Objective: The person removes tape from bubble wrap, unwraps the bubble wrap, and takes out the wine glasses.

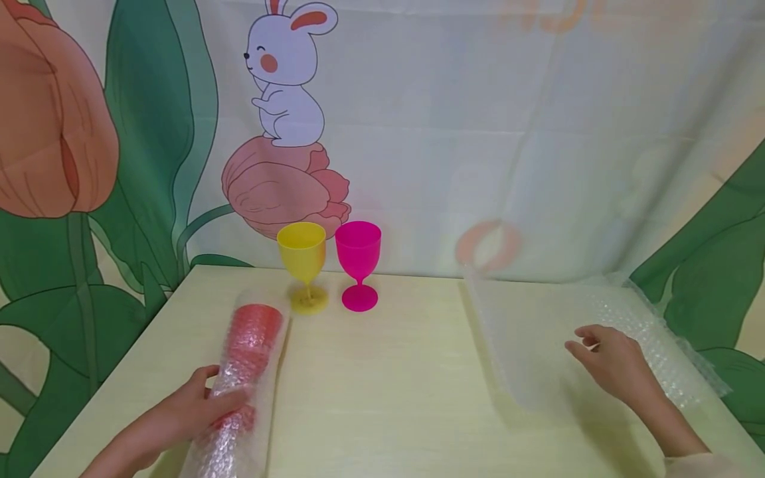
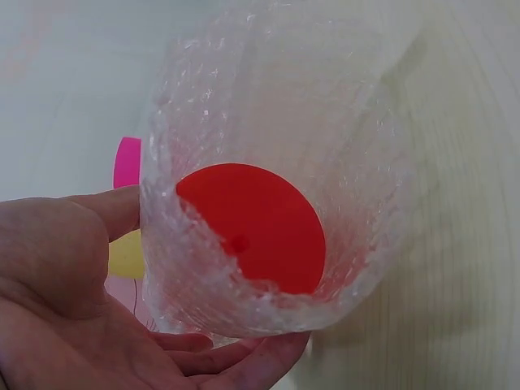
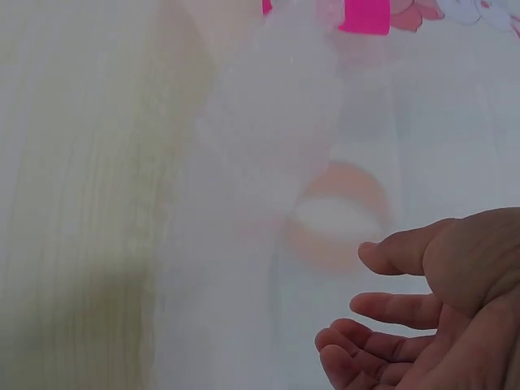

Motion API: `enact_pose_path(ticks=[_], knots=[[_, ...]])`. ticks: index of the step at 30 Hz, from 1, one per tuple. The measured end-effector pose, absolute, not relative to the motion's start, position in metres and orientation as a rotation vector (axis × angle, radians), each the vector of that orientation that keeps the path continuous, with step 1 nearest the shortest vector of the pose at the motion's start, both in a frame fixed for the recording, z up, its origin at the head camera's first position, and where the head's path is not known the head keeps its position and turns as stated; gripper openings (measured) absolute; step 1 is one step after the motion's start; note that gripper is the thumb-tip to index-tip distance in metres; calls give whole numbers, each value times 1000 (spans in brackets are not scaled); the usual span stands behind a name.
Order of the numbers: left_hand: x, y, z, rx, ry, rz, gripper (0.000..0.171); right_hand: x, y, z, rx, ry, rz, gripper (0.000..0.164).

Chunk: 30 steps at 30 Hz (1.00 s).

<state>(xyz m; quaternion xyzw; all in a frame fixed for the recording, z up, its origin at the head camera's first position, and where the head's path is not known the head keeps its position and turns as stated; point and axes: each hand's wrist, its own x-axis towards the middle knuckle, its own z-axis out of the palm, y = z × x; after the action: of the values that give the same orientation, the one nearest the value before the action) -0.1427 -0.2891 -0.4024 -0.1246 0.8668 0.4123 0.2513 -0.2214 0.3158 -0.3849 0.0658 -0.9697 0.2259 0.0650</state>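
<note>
My left hand [image 1: 179, 411] grips a red plastic goblet [image 1: 255, 325] rolled in bubble wrap [image 1: 221, 461], on the left of the table. Thumb and fingers curve around the roll. In the left wrist view the goblet's round red foot [image 2: 268, 223] shows inside the open end of the wrap [image 2: 268, 106]. On the right, my right hand [image 1: 615, 362] hovers with loosely bent fingers and holds nothing. Below and around it is a loose sheet of bubble wrap [image 1: 648, 332], its left edge raised. That translucent sheet [image 3: 236, 187] also shows in the right wrist view, beside the hand.
Near the table's back edge, a yellow goblet [image 1: 301, 249] and a magenta goblet [image 1: 358, 245] stand upright side by side. Behind the pale wooden table [image 1: 382, 398] hangs a cloth backdrop [image 1: 430, 133] printed with a rabbit and tulips.
</note>
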Motion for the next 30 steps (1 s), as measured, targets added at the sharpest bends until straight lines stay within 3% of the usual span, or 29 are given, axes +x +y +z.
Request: enact_pose_path(ticks=[13, 30], knots=[[-134, -267, -403, -311, 2371, 1187, 110, -204, 276, -387, 302, -2880, 746, 36], [-131, -236, -402, -367, 2321, 1190, 121, -185, 238, -384, 384, -2830, 842, 33]])
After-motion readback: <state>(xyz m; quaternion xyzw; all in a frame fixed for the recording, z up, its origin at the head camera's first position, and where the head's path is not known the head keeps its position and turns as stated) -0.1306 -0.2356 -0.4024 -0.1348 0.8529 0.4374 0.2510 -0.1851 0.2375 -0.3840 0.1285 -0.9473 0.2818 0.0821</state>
